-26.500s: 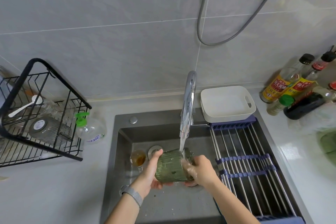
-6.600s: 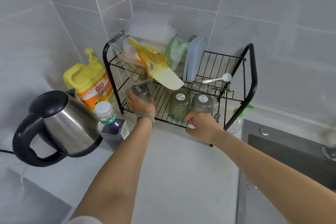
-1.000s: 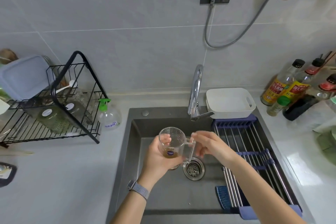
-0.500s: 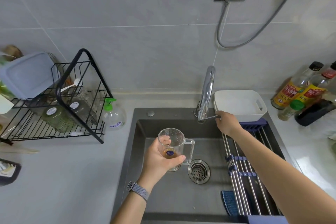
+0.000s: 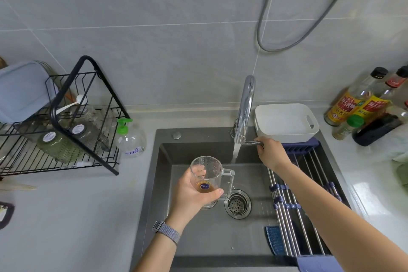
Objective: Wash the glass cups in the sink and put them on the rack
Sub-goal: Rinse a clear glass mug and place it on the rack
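Head view: a clear glass mug [image 5: 209,180] with a handle is held over the sink [image 5: 198,238] by the left hand [image 5: 191,194], whose fingers and thumb are curled round its body. A little brown liquid and a round blue sticker are seen at the bottom of the mug. The mug is kept just left of the stream of water [image 5: 235,153] that runs from the tap [image 5: 246,108]; the stream is not caught by it. The tap lever [image 5: 250,143] is gripped by the right hand [image 5: 270,153], with the fingers curled over its end. The drain [image 5: 237,204] lies below and to the right of the mug. On the counter to the left, two green ribbed glass cups [image 5: 59,147] are stood upside down on the lower shelf of the black wire rack [image 5: 88,139]. A soap bottle [image 5: 131,139] with a green pump is placed between the rack and the sink. A white tray [image 5: 286,122] is set behind the roll-up drying mat [image 5: 295,194], which is laid across the right side of the sink.
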The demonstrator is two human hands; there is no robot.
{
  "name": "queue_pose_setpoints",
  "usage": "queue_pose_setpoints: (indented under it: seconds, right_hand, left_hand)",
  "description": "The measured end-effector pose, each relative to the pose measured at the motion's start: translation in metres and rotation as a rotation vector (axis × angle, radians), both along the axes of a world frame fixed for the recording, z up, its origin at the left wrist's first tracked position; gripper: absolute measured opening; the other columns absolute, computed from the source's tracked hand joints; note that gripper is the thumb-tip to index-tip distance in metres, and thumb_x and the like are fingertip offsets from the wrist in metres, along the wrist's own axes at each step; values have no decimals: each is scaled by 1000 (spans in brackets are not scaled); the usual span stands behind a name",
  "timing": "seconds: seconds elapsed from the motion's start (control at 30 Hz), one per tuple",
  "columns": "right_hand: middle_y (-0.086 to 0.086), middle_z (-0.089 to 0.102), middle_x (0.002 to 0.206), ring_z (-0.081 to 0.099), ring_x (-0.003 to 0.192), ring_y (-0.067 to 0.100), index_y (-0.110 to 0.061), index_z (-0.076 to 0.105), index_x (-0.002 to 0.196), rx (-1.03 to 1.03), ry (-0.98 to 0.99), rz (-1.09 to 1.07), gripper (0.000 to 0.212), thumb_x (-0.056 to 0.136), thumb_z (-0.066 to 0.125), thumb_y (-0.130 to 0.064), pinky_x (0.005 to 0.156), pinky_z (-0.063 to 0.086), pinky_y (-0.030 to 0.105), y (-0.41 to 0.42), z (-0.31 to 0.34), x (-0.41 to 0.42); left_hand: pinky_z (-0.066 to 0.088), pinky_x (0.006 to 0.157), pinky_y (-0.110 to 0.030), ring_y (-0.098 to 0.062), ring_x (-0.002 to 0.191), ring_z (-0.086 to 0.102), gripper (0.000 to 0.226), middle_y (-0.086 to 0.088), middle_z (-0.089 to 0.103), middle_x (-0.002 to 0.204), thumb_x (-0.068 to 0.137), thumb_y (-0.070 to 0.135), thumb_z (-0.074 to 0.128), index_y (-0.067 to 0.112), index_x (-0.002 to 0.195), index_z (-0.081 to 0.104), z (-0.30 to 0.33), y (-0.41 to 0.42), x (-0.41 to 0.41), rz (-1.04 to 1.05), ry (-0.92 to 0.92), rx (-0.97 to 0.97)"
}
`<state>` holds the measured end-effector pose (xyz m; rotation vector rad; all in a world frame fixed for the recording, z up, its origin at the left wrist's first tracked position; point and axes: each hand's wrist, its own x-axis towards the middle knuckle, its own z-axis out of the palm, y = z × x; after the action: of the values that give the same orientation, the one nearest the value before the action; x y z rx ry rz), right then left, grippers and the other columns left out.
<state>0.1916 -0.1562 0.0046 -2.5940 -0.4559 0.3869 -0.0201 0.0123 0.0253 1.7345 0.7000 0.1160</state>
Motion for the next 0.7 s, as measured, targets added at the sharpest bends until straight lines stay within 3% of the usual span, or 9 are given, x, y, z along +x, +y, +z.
queue_pose_setpoints:
  seconds: [0.07, 0.17, 0.23, 0.3, 0.43, 0.5, 0.57, 0.63, 0.7]
  right_hand:
    - [16, 69, 106, 63, 95, 33, -8, 55, 130, -15, 23, 6, 35, 96, 46, -9, 84, 51, 36, 0, -1, -3]
    - [14, 63, 123, 48, 120, 34, -10, 45, 140, -47, 0, -19, 46, 95, 50, -12, 99, 42, 41, 0, -1, -11]
    - [11, 56, 129, 39, 126, 34, -8, 44, 139, 81, -82, -132, 48, 91, 55, -8, 103, 36, 41, -1, 2, -30]
    - [9, 57, 123, 47, 117, 30, -9, 52, 127, 307, -95, -258, 40, 87, 58, -3, 100, 38, 37, -2, 8, -62]
    - [-5, 70, 93, 65, 89, 13, -20, 64, 98, 603, 286, -314, 14, 90, 63, -9, 89, 53, 44, -7, 2, -136]
    - [-3, 73, 93, 67, 90, 12, -22, 68, 98, 677, 486, -247, 8, 92, 64, -19, 90, 54, 43, -6, -2, -162]
    - [1, 72, 97, 64, 91, 12, -16, 67, 102, 738, 614, -178, 18, 92, 59, -30, 88, 51, 39, 1, 0, -175]
    - [-1, 70, 90, 63, 89, 14, -11, 63, 98, 769, 668, -172, 31, 89, 54, -39, 81, 52, 35, 10, 3, -178]
    - [1, 65, 84, 64, 87, 18, -4, 58, 94, 784, 721, -178, 33, 94, 52, -36, 78, 55, 35, 17, 2, -173]
  left_hand:
    - [44, 70, 0, 8, 98, 58, 71, 16, 61, 111, 57, 16, 93, 24, 118, 57, 0, 1, 1, -9, -1, 2]
    - [43, 70, 1, 8, 99, 57, 70, 16, 60, 111, 58, 15, 92, 23, 119, 56, -1, 2, 1, -20, -2, -9]
    - [42, 71, 2, 8, 100, 57, 71, 17, 60, 112, 58, 15, 93, 24, 118, 56, -2, 4, 1, -21, -3, -18]
    - [43, 72, 1, 7, 101, 58, 72, 16, 61, 113, 56, 16, 93, 24, 118, 57, -5, 6, -1, -20, 0, -28]
    - [44, 73, -2, 7, 96, 62, 68, 9, 65, 110, 53, 14, 95, 30, 108, 58, -16, 13, -7, -38, 35, -36]
    - [43, 73, -1, 6, 96, 61, 68, 10, 65, 108, 52, 17, 95, 30, 107, 58, -19, 13, -10, -62, 64, -37]
    - [46, 73, -4, 5, 92, 63, 70, 12, 67, 103, 46, 30, 95, 29, 107, 60, -20, 13, -12, -92, 124, -52]
    - [54, 79, -17, -1, 90, 68, 72, 11, 72, 95, 40, 50, 90, 27, 103, 64, -22, 12, -13, -123, 194, -94]
    - [56, 85, -27, -6, 94, 68, 67, 12, 73, 95, 47, 62, 84, 27, 102, 66, -23, 10, -14, -168, 250, -123]
